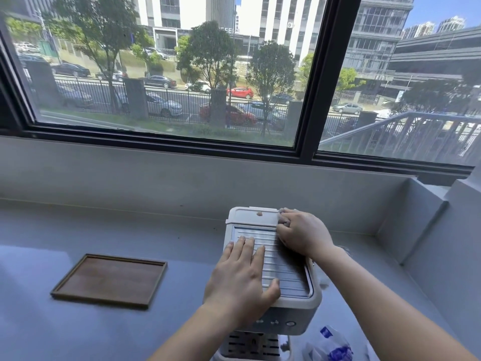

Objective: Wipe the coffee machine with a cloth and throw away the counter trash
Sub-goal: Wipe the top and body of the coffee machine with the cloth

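So the setup: a smooth grey desk (78,230) runs under a big black-framed window (166,74) with two panes, a grey upstand between them and a grey wall boxing in the right end. Outside there's a street with parked cars, trees, a metal fence and tall buildings in bright sun. A few dark specks sit on the desk near the back.

Over on the left is one flat rectangular brown wooden tray (109,280) with a low raised rim. Its plain brown floor shows all over. It's well apart from everything else.

Right of centre stands one cream-white coffee machine (286,272) with a ribbed metal plate on top, three small controls on its front face and a slotted drip tray (247,345) down below. One tiny brown crumb (259,213) sits on its rear lid.

Both hands are on top of the machine. The left hand (239,277) lies flat at the front left, fingers straight and together, thumb pressing on the ribbed plate. The right hand (302,235) is at the back right corner, fingers curled tight on a small pale grey cloth (282,217). Only a scrap of it peeks out, so I can't say much about it.

At the bottom right, just beside the machine's base, lies one crumpled clear plastic wrapper with blue print (330,345) on the desk.
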The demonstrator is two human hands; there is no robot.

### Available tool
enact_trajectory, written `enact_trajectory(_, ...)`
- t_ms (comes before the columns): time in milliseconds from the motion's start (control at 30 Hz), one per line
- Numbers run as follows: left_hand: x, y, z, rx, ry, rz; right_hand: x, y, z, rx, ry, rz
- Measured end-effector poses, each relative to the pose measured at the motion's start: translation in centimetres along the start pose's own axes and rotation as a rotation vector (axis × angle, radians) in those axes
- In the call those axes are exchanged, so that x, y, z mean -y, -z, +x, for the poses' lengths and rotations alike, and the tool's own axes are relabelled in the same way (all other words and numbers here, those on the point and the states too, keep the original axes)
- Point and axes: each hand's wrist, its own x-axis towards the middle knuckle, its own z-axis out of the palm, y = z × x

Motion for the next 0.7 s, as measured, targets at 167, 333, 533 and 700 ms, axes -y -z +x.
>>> enact_trajectory(167,0.1,0.2,-0.2,0.017,0.004,-0.005,2.2,-0.6,3.0,0.092,-0.024,0.077)
enact_trajectory(333,-0.1,0.3,-0.2,0.007,-0.001,-0.004,1.9,-0.9,1.7,0.095,0.2,0.011)
enact_trajectory(533,0.0,0.2,-0.1,-0.011,0.001,-0.025,0.5,-0.7,0.2,-0.095,0.045,-0.031)
enact_trajectory(700,-0.1,0.1,-0.2,-0.016,0.001,-0.026,1.7,-0.8,0.6,0.042,0.197,0.037)
